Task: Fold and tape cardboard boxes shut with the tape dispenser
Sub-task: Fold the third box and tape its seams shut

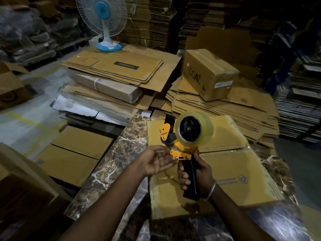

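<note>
Here the yellow-framed tape dispenser with a black pistol handle (182,146) is held upright above a flattened yellow-brown cardboard box (231,173) that lies on the dark marbled stone counter (107,173). The right hand (196,176) is clenched round the black handle, so its grip is grasping the dispenser; the left hand (156,162) is released, palm up and fingers relaxed, its fingertips lying just beside the toothed front plate, and whether the free tape end is touched cannot be told. The roll of clear tape (193,129) sits on its hub at the top of the frame. The step in hand is judged to be the readying of the tape end before any flap is sealed. It is best done with the handle kept firmly seated in the right palm, the loose end drawn forward over the roller and past the blade without creasing, and the fingers kept clear of the serrated edge. The box on the counter is still flat and is yet to be folded up. A closed brown carton marked with a handwritten word (210,73) rests on stacked flat cardboard (217,105) beyond, and a white and blue pedestal fan (102,21) stands further back.
</note>
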Demonstrator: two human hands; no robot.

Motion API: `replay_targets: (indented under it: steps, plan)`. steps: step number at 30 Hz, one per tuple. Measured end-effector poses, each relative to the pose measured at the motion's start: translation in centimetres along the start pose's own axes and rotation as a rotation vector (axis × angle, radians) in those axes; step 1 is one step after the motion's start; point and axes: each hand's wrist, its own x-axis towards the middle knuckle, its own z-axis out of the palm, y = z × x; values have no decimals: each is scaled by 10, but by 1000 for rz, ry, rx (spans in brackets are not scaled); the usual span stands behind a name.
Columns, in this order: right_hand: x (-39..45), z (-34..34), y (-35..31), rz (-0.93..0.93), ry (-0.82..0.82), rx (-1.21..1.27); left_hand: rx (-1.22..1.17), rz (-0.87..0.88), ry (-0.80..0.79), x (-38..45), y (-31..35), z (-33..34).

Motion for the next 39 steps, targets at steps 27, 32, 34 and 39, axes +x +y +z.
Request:
replay_targets:
  steps: [27, 32, 34, 39]
  plan:
    - [-7, 9, 9, 58, 31, -116, 514, -70, 210, 0, 64, -16]
    - [-4, 13, 16, 84, 75, -144, 798, 17, 235, 7, 65, -12]
    - [-1, 19, 19, 88, 117, -161, 892, 26, 200, 10, 69, -12]
    - [5, 27, 23, 88, 218, -141, 974, 147, 275, 25, 89, -20]
